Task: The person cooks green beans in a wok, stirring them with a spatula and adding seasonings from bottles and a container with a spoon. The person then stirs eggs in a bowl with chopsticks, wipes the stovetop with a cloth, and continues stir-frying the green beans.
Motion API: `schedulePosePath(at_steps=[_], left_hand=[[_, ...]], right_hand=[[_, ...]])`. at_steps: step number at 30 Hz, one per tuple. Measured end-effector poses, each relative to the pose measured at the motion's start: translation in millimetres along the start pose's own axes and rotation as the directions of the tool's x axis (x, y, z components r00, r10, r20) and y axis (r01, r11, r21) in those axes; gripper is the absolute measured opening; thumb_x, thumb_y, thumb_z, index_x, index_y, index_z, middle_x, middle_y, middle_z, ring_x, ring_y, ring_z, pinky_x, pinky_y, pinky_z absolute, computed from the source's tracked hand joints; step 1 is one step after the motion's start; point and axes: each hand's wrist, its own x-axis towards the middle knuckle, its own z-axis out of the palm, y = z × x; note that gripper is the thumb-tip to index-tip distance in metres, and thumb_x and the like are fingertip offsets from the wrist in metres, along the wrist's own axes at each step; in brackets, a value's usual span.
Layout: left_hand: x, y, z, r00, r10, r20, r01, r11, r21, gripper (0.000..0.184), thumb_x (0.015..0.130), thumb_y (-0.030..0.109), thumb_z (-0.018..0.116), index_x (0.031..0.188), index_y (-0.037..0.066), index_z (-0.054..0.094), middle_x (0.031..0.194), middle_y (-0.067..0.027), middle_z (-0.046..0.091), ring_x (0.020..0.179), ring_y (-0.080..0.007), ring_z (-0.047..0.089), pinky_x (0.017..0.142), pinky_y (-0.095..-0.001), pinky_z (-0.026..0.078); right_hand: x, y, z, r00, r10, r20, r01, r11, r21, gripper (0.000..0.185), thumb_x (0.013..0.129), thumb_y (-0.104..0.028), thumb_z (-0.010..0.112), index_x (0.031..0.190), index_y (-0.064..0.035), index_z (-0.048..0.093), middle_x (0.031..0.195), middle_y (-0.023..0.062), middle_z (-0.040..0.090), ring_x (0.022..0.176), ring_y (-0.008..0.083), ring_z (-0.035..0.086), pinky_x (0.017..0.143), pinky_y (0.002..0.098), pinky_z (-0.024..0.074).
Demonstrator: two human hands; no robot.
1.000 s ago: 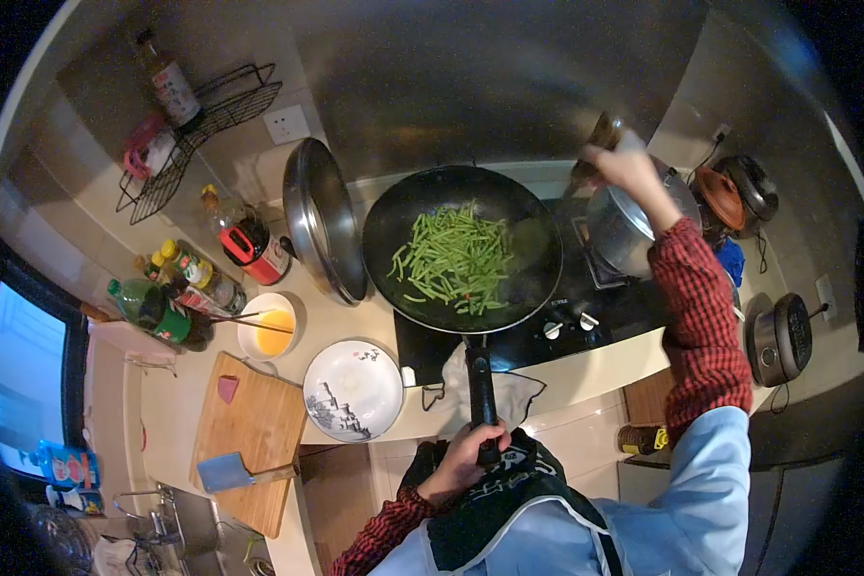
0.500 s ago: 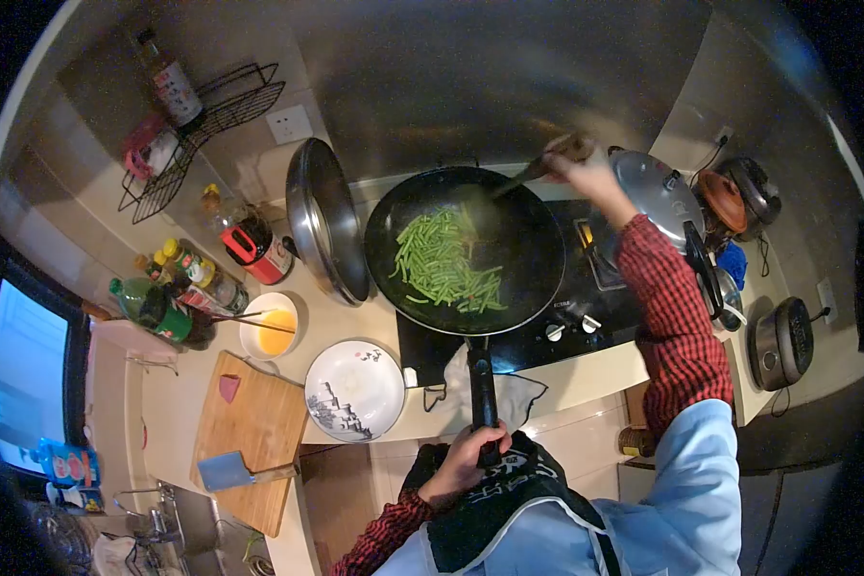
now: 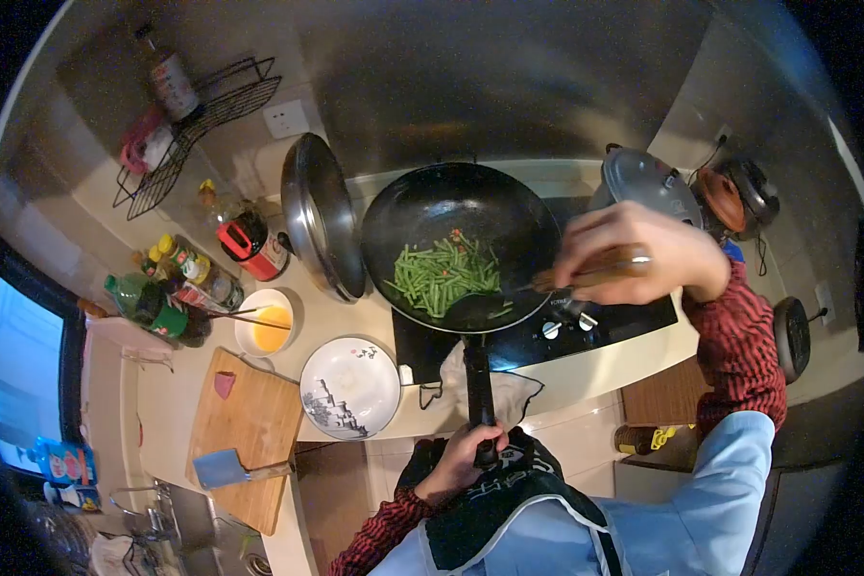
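Note:
My left hand [image 3: 465,457] is wrapped round the end of the long black handle of a dark wok [image 3: 523,226], which rests on the hob. Cut green beans [image 3: 442,276] lie in the pan's lower left part, with a few small red bits among them. In my right hand [image 3: 648,252] is the wooden handle of a spatula [image 3: 605,271], held over the pan's right rim. Its dark blade reaches down by the near edge of the beans. Part of the tool is hidden behind my fingers.
Left of the wok, a lid [image 3: 322,221] leans upright. A white plate [image 3: 379,370], a bowl of yellow liquid [image 3: 267,324] with chopsticks and a cutting board [image 3: 250,422] bearing a cleaver [image 3: 223,468] are nearby. A pressure cooker [image 3: 643,182] stands right.
My right hand has swung from the wok's far right to its near right with the spatula. The beans have been pushed about, showing red bits. My left hand keeps its grip.

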Motion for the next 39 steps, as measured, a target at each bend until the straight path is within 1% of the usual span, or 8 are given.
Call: schedulePosePath(at_steps=[5,10,15,18,22,24,28,39], left_hand=[[3.5,-6.1,-6.4,0.99,0.136,0.026,-0.138,0.974,0.18,0.021,0.077,0.024,0.049,0.083,0.005,0.048,0.067,-0.0016,0.048,0.063,-0.0089,0.043,0.059,-0.0214,0.032],[4.8,-5.0,-4.5,0.999,0.033,0.014,-0.033,0.998,0.059,0.018,0.078,0.026,0.048,0.081,0.008,0.046,0.066,-0.0006,0.045,0.06,-0.0096,0.041,0.054,-0.0213,0.033],[0.9,-3.5,-2.5,0.999,0.052,0.006,-0.052,0.998,0.018,0.02,0.078,0.023,0.049,0.083,0.004,0.047,0.067,-0.0019,0.048,0.065,-0.0095,0.044,0.062,-0.0214,0.032],[-0.9,3.7,3.3,0.999,0.047,-0.006,-0.047,0.998,0.029,0.02,0.078,0.023,0.049,0.083,0.004,0.047,0.067,-0.0018,0.048,0.066,-0.0095,0.044,0.063,-0.0214,0.032],[-5.8,2.0,4.2,0.991,0.13,0.034,-0.133,0.985,0.111,0.018,0.077,0.023,0.051,0.084,0.008,0.046,0.068,-0.0009,0.044,0.064,-0.0097,0.042,0.057,-0.0215,0.033],[-4.4,7.3,7.8,0.975,0.205,0.084,-0.218,0.955,0.204,0.018,0.077,0.023,0.051,0.084,0.007,0.046,0.069,-0.0011,0.044,0.064,-0.0098,0.042,0.058,-0.0215,0.033],[1.0,-4.7,-4.7,0.999,0.035,0.022,-0.036,0.999,0.036,0.017,0.078,0.023,0.049,0.083,0.007,0.045,0.068,-0.0016,0.045,0.063,-0.0102,0.042,0.059,-0.0213,0.033],[-2.1,3.3,4.5,0.999,0.031,-0.011,-0.03,0.999,0.042,0.017,0.077,0.022,0.048,0.08,0.005,0.047,0.065,-0.0027,0.047,0.062,-0.0104,0.043,0.056,-0.0219,0.033]], right_hand=[[-6.5,54.3,32.5,0.893,0.256,-0.37,-0.282,0.959,-0.016,0.017,0.068,-0.006,0.061,0.084,-0.0026,0.058,0.077,0.0107,0.06,0.071,0.0214,0.059,0.065,0.03,0.0459],[-32.0,106.4,-13.6,0.433,0.612,-0.662,-0.712,0.683,0.166,0.013,0.069,-0.012,0.059,0.073,0.0004,0.058,0.061,0.0081,0.059,0.055,0.0142,0.057,0.053,0.0291,0.0453],[-27.5,174.2,11.3,0.205,0.762,-0.615,-0.463,0.629,0.625,0.016,0.074,-0.011,0.056,0.085,0.0007,0.057,0.063,0.0088,0.059,0.054,0.0156,0.059,0.048,0.026,0.048],[-3.8,150.1,33.3,0.387,0.741,-0.549,-0.225,0.653,0.723,0.023,0.074,-0.01,0.059,0.09,0.0028,0.05,0.085,0.0114,0.057,0.058,0.0154,0.058,0.052,0.0221,0.0492],[6.4,121.7,10.1,0.42,0.665,-0.618,-0.238,0.738,0.631,0.018,0.076,-0.011,0.056,0.087,0.0031,0.055,0.076,0.0111,0.06,0.055,0.0162,0.06,0.05,0.0226,0.05],[10.7,117.6,23.7,0.346,0.73,-0.589,-0.182,0.668,0.721,0.021,0.076,-0.012,0.056,0.089,0.003,0.052,0.077,0.0129,0.059,0.054,0.0185,0.06,0.047,0.0247,0.0501],[-24.7,152.7,98.5,0.232,0.845,-0.482,-0.026,0.501,0.865,0.018,0.076,-0.01,0.055,0.089,0.0021,0.051,0.077,0.0129,0.059,0.054,0.0188,0.06,0.048,0.0274,0.0519],[-83.4,130.2,79.7,0.115,0.835,-0.538,-0.137,0.55,0.824,0.015,0.076,-0.01,0.057,0.087,-0.0004,0.054,0.076,0.0098,0.058,0.055,0.0185,0.061,0.048,0.0243,0.0511]])
